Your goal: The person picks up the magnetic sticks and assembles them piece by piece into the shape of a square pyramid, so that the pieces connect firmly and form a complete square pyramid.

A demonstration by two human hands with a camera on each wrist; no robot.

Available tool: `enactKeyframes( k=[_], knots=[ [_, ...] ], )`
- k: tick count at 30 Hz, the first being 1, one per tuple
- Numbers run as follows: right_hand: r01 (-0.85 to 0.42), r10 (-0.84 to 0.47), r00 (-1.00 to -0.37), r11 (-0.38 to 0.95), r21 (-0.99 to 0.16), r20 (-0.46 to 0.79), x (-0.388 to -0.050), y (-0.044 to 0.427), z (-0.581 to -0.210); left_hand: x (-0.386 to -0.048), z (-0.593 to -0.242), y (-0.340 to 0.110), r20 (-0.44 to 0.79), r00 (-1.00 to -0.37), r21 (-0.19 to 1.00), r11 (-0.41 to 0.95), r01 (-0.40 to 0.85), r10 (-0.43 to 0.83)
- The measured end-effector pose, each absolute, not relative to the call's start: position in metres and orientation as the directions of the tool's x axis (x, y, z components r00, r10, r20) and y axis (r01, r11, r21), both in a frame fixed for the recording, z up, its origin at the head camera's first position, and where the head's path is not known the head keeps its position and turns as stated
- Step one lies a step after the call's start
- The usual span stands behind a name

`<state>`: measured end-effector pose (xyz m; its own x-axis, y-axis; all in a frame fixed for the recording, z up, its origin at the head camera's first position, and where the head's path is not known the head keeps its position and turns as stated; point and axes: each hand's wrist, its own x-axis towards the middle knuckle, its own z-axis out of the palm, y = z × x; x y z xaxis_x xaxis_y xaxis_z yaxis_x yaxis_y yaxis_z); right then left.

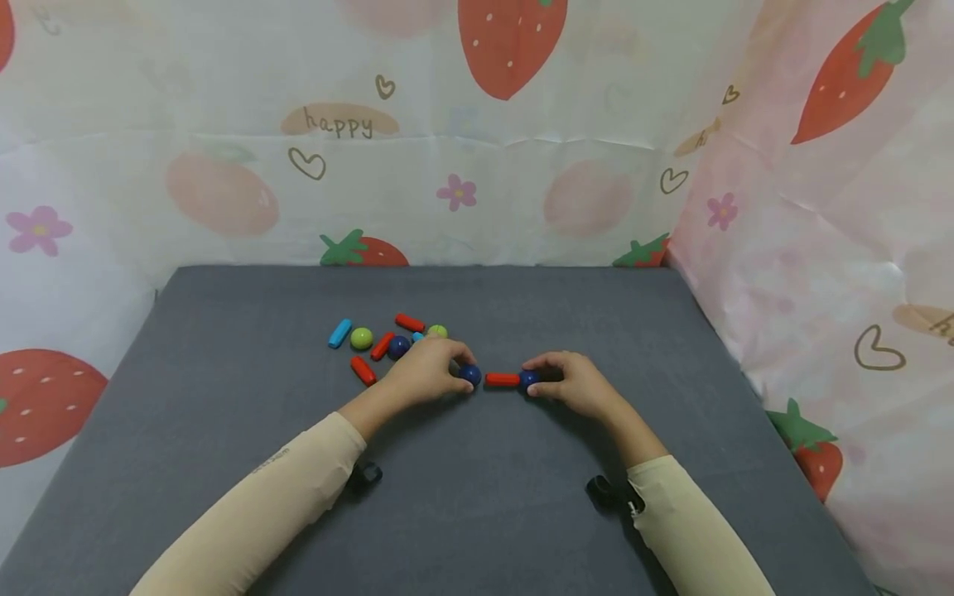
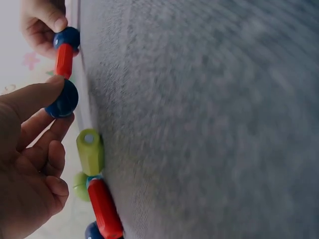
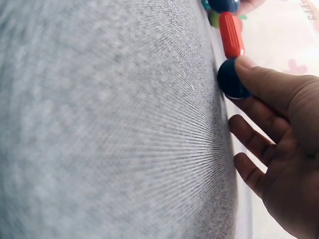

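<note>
In the head view the left hand [image 1: 428, 371] pinches a dark blue ball [image 1: 469, 375] between thumb and fingers. Just right of it, across a narrow gap, lies a red rod [image 1: 503, 380], its right end against a second blue ball [image 1: 529, 379]. The right hand [image 1: 577, 385] pinches that second ball. From the left wrist, the thumb of the left hand [image 2: 35, 149] presses on its blue ball [image 2: 64, 99], near the red rod [image 2: 64, 60]. The right wrist view has the right hand [image 3: 284, 134] pinching its blue ball [image 3: 232, 79] at the end of the red rod [image 3: 231, 35].
On the grey table [image 1: 477, 513], behind and left of the left hand, lie a light blue rod [image 1: 339, 334], a green ball [image 1: 361, 338], another blue ball [image 1: 398, 347] and several red rods [image 1: 363, 371]. A second green piece [image 1: 437, 331] is partly behind the left hand.
</note>
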<state>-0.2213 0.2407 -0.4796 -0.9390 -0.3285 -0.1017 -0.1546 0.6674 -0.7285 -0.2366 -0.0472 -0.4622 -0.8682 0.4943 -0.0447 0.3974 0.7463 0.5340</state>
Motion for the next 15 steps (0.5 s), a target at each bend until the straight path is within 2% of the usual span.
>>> enactKeyframes(
  k=[15],
  knots=[
    [-0.155,-0.322,-0.941,0.682,-0.714,-0.103,-0.2216,0.2393,-0.4783,-0.2379,-0.4661,-0.0365,-0.074,-0.868,0.508,0.768,0.39,0.49]
  ],
)
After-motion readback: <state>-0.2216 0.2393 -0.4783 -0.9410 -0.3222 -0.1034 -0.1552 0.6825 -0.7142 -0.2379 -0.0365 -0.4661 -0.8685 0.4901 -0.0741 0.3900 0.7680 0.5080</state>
